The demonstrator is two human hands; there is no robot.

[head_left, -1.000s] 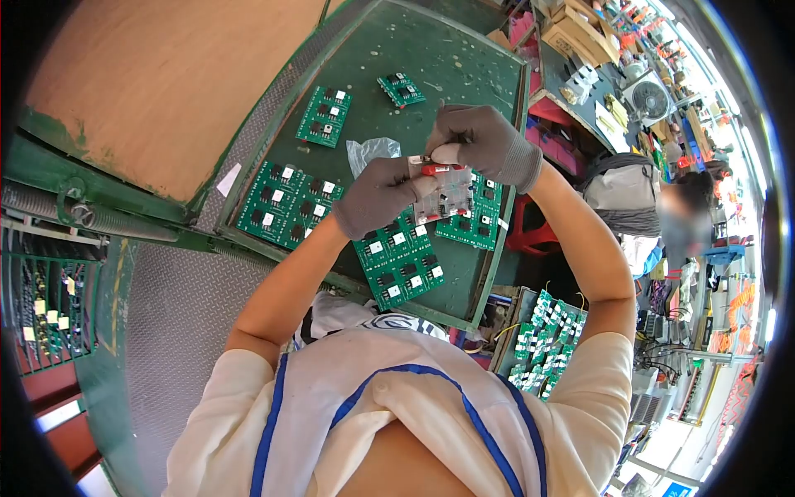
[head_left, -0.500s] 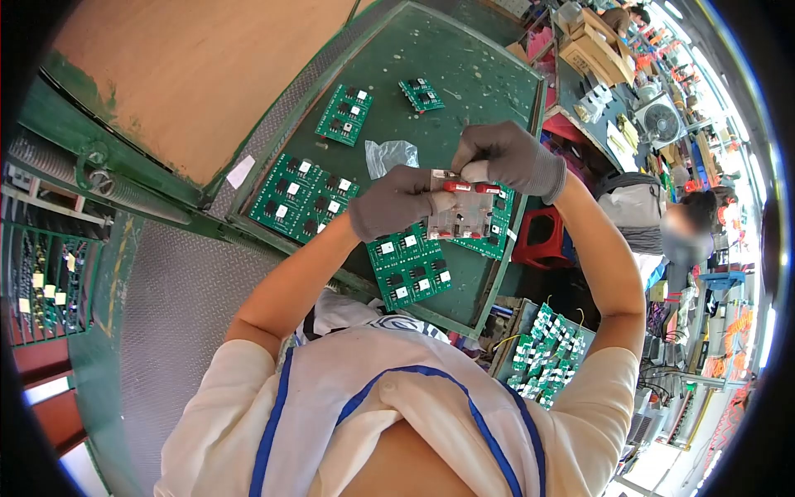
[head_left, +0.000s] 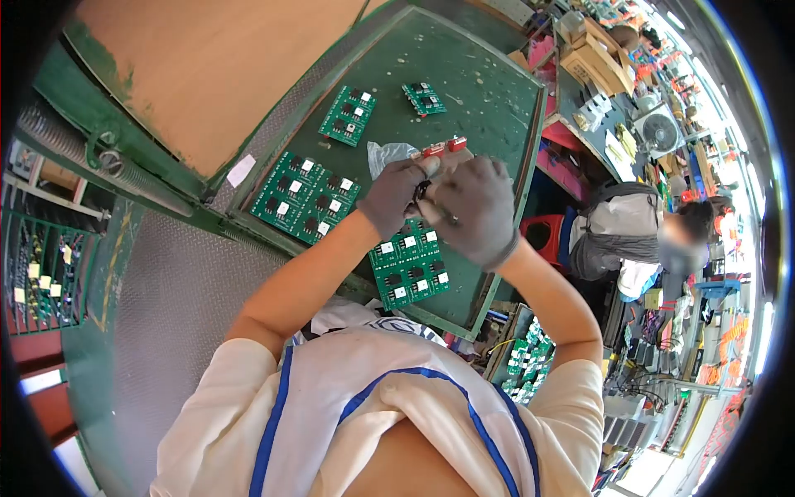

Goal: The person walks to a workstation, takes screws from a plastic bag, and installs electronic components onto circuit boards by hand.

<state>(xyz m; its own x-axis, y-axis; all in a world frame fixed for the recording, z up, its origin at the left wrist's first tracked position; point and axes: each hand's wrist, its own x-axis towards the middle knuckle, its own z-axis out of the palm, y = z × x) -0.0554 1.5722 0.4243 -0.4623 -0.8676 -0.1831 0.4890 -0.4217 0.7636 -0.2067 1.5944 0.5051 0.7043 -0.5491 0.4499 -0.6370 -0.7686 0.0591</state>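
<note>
I have a small piece (head_left: 453, 156) pinched in the gloved left fingers (head_left: 401, 174), while the curled right fingers (head_left: 465, 190) cover most of it from me. I can make out one edge, just beyond both sets of fingers, where two red blocks (head_left: 457, 143) with white markings stand side by side. Below them, right by the right fingers, I see a sliver of dull, pale body. A small black part (head_left: 421, 193) shows in the gap between the left and right fingers; I cannot tell whether it is fixed to the piece.
</note>
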